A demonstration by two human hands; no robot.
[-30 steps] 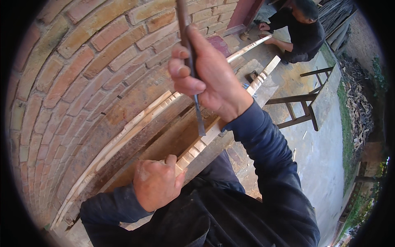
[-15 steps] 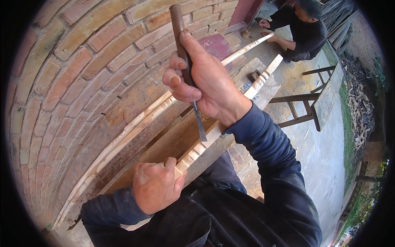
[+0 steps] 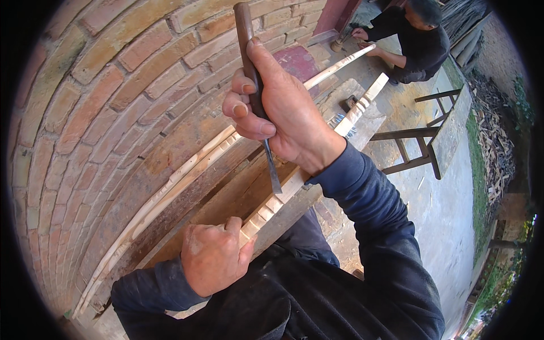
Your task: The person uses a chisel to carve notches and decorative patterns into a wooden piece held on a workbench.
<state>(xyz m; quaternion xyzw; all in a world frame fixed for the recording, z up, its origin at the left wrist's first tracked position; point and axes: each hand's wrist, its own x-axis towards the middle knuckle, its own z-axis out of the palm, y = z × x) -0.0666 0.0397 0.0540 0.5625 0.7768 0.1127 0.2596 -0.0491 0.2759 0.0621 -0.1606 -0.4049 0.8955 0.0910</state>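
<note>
My right hand (image 3: pixel 286 116) grips a wooden-handled chisel (image 3: pixel 258 93), blade on the notched wooden strip (image 3: pixel 294 181); my left hand (image 3: pixel 214 258) clamps the strip's near end.

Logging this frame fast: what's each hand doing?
Left hand: closed on the notched wooden strip.
Right hand: closed around the chisel.

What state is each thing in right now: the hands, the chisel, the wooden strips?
Right hand: closed around the chisel handle.
Chisel: upright, blade tip down on the notched strip.
Notched strip: lying along the bench, partly carved.
Left hand: gripping the strip's near end.
Second strip: lying beside the brick wall, untouched.
</note>
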